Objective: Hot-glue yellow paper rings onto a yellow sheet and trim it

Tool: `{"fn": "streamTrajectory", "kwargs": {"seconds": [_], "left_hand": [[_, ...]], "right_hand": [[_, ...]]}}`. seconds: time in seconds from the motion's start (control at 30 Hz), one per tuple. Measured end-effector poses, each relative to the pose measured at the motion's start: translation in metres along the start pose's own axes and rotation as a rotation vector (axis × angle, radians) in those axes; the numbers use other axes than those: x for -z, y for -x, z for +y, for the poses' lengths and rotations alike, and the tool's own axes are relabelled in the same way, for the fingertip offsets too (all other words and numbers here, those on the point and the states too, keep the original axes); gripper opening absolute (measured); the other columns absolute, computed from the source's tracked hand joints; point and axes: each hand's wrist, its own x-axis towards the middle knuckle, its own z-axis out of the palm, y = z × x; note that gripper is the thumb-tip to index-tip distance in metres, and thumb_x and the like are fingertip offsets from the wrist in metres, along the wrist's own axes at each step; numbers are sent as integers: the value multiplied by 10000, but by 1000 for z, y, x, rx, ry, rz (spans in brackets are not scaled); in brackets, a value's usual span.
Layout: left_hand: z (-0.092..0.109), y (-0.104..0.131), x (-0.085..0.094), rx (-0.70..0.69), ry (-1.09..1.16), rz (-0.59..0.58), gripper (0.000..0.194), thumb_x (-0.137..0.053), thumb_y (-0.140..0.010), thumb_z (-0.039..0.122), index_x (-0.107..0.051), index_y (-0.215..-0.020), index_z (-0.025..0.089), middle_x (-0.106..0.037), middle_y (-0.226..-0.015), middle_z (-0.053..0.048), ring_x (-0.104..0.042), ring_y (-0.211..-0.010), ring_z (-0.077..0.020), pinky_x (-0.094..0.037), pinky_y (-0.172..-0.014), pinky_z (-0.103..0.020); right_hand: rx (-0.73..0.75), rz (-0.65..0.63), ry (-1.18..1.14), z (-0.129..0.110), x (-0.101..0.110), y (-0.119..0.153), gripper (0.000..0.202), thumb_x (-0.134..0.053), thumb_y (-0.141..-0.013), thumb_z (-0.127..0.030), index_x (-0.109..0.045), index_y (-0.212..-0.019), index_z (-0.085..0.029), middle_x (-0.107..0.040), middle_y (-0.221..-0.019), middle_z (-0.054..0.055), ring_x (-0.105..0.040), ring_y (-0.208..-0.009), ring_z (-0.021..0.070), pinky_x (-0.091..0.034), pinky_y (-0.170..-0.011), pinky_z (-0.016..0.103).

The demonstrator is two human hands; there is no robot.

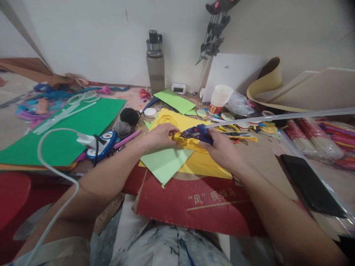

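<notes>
My right hand (226, 150) is wrapped round a dark blue glue gun (198, 133). A long translucent glue stick (271, 117) runs out of its back toward the right edge. The gun's nozzle points left, close to a curled yellow craft piece (177, 138). My left hand (162, 136) pinches that piece at its left end; the exact material is hard to make out. Underneath lie yellow sheets (206, 166) and a pale green sheet (166, 162). These rest partly on a red cardboard panel (199, 205) at the table's front edge.
Left stand a green sheet (102, 118) and a blue-and-white power strip (103, 145) with a white cable (41, 147). Behind are a water bottle (155, 68), stacked paper cups (220, 99) and a small digital clock (178, 88). A black phone (310, 184) lies right.
</notes>
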Motion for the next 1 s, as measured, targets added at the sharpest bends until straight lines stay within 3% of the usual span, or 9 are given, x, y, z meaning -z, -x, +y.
{"fn": "streamTrajectory", "kwargs": {"seconds": [0.23, 0.47, 0.63, 1.0], "left_hand": [[8, 0, 2, 8, -48, 1, 406, -710, -680, 295, -715, -1072, 189, -693, -990, -68, -594, -861, -203, -448, -750, -296], [11, -1, 4, -21, -35, -4, 308, -714, -682, 275, -752, -980, 208, -683, -871, -45, -578, -809, -196, -422, -701, -293], [11, -1, 4, 2, -34, -5, 369, -748, -669, 316, -756, -1015, 191, -689, -912, -51, -575, -809, -191, -425, -699, -286], [7, -2, 3, -21, -71, 3, 340, -699, -657, 219, -743, -993, 201, -667, -904, -35, -566, -801, -180, -419, -696, -273]], "right_hand": [[-1, 1, 25, -1, -9, -1, 200, -590, -884, -262, -611, -1063, -175, -718, -1053, 152, -660, -1001, 315, -489, -852, 408], [9, -4, -20, -2, -15, -2, 188, -592, -872, -266, -608, -1042, -187, -728, -1060, 150, -671, -985, 305, -496, -843, 401], [-11, -38, -103, -1, -14, -2, 234, -615, -855, -281, -602, -1076, -207, -739, -983, 104, -681, -905, 272, -501, -775, 360], [-17, 21, -17, -2, -19, -3, 211, -591, -861, -263, -613, -1053, -178, -728, -999, 149, -678, -937, 311, -504, -806, 409]]}}
